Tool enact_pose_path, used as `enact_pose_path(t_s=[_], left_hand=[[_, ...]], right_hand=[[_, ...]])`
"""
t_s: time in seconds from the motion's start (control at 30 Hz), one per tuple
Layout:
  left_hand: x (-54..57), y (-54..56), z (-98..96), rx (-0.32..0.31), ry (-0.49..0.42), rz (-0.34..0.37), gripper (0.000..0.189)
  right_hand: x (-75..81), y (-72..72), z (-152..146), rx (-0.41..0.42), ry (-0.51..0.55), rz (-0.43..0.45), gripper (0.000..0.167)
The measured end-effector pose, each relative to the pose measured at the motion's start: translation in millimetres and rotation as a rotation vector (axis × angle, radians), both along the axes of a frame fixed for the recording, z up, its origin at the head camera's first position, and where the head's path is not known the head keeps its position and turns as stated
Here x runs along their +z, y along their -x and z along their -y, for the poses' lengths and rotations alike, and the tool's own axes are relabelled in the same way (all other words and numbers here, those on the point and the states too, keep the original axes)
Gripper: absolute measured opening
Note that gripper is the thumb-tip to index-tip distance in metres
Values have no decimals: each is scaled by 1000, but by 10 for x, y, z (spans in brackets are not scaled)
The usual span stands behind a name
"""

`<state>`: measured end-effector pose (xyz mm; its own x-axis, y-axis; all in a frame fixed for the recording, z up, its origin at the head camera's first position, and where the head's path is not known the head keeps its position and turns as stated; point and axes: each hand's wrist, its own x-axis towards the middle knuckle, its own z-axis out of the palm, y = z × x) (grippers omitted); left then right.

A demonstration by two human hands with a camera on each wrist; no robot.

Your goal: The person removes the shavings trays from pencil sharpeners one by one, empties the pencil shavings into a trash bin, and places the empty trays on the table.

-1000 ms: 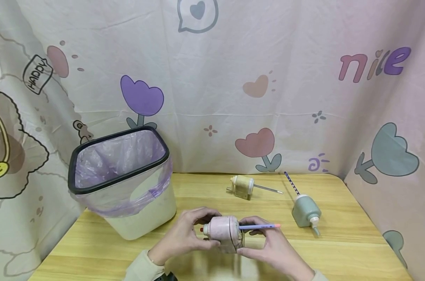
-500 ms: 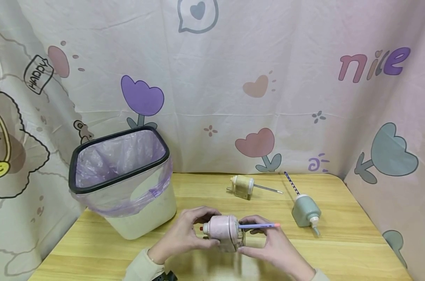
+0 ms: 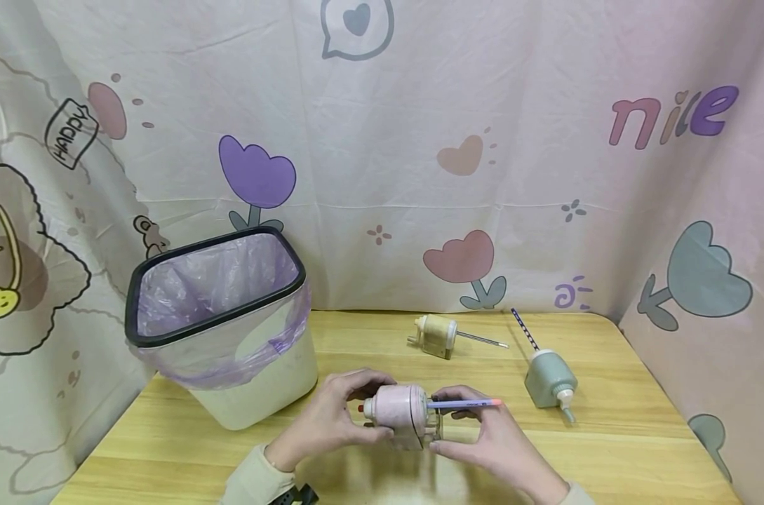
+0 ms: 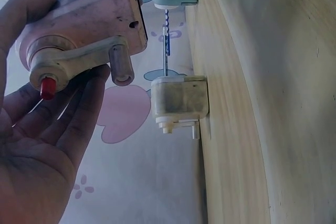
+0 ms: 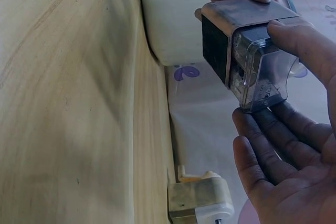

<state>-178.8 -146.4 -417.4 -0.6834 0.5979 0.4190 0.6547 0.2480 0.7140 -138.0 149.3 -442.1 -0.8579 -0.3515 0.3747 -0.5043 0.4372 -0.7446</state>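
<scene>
A pink crank pencil sharpener (image 3: 394,407) is held just above the table between my hands. My left hand (image 3: 331,417) grips its body from the left, thumb on the near side and fingers on the far side. A blue pencil (image 3: 460,404) with a coral end sticks out to the right. My right hand (image 3: 495,445) pinches the clear shavings drawer (image 5: 270,77), thumb on one side and fingertips on the other. The drawer stands partly out of the body. In the left wrist view the crank (image 4: 86,59) and a red tip (image 4: 48,88) show. What the drawer holds is unclear.
A bin (image 3: 274,393) with a black rim and purple liner stands at left. Behind my hands lies a yellow pencil sharpener (image 3: 435,335) with a pencil in it. A green sharpener (image 3: 548,379) with a patterned pencil lies right. Printed cloth (image 3: 382,140) hangs behind the table.
The pink sharpener's body and the pencil have shifted slightly left and up. My right thumb has edged rightward, so a little more of the clear drawer shows.
</scene>
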Motion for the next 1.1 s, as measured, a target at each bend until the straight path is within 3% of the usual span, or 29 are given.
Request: enact_pose_path(t_s=[0.27, 1.1], left_hand=[[12, 19, 37, 23, 4, -21, 54], [38, 54, 78, 61, 3, -10, 56]], right_hand=[[35, 13, -39, -54, -15, 46, 57], [83, 20, -107, -98, -26, 82, 58]])
